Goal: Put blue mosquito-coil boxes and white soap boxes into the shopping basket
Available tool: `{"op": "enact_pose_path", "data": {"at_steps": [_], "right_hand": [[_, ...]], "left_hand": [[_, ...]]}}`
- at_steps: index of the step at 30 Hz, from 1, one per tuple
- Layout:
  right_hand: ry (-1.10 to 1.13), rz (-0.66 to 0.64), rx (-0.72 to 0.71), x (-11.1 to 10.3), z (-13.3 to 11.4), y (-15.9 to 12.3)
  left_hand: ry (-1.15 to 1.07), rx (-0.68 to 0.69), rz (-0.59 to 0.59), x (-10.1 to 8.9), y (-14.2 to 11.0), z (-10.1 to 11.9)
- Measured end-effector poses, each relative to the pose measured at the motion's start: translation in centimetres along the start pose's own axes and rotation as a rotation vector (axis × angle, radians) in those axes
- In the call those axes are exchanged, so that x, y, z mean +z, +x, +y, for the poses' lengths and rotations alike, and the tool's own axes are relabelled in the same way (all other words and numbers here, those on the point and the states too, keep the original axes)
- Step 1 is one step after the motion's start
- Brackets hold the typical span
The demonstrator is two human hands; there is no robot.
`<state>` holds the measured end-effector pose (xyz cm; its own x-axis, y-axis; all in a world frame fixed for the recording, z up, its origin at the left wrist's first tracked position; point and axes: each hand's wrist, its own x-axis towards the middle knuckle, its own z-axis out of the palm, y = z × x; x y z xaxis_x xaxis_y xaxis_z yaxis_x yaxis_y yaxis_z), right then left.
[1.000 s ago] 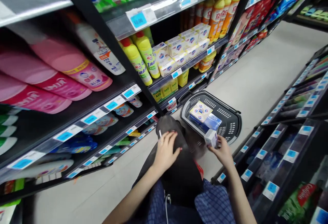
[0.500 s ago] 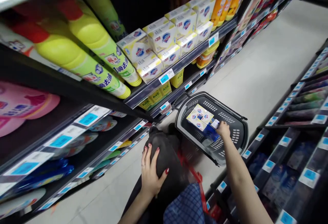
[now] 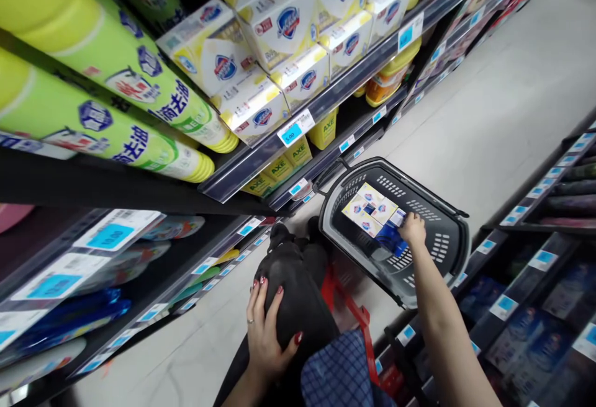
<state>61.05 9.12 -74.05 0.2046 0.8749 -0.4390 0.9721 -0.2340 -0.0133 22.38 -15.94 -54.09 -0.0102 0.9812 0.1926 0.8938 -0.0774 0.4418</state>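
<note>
My left hand (image 3: 269,326) lies with its fingers spread over my dark-trousered knee (image 3: 298,295) and holds nothing. Reaching down into a dark grey shopping basket (image 3: 440,247), my right hand (image 3: 412,229) has its fingers curled at the edge of a blue packet (image 3: 390,239) with a whitish end. The fingertips are partly hidden, but they appear to grip the packet. Beside it in the basket lie several white-and-yellow soap boxes (image 3: 370,207), set close together. The basket stands on the floor in front of my knees.
Left of me, a shelf bears stacked soap boxes (image 3: 288,28) and leaning green-yellow bottles (image 3: 139,84). Yellow AXE containers (image 3: 279,168) stand below. Another shelf (image 3: 516,270) with blue packs closes in on the right. A red strap (image 3: 356,311) hangs beside my leg.
The view has moved closer to the left shelf, so its soap boxes and bottles look larger. My right hand stays at the blue packet in the basket; my left hand stays on my knee.
</note>
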Motion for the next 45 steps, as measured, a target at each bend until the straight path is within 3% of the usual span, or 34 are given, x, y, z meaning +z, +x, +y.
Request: {"op": "enact_pose_path", "data": {"at_steps": [17,38,45], "right_hand": [[0.024,0.048,-0.037,1.5,1.2,0.5],[-0.005,0.07,-0.057,1.7,1.5,0.8],[-0.004,-0.034,-0.05,1.6,2.6,2.0]], "left_hand": [[0.01,0.01,-0.003,-0.1,0.2,0.2],[0.019,-0.008,-0.006,0.0,-0.1,0.1],[0.022,0.0,-0.002,0.0,0.0,0.2]]}}
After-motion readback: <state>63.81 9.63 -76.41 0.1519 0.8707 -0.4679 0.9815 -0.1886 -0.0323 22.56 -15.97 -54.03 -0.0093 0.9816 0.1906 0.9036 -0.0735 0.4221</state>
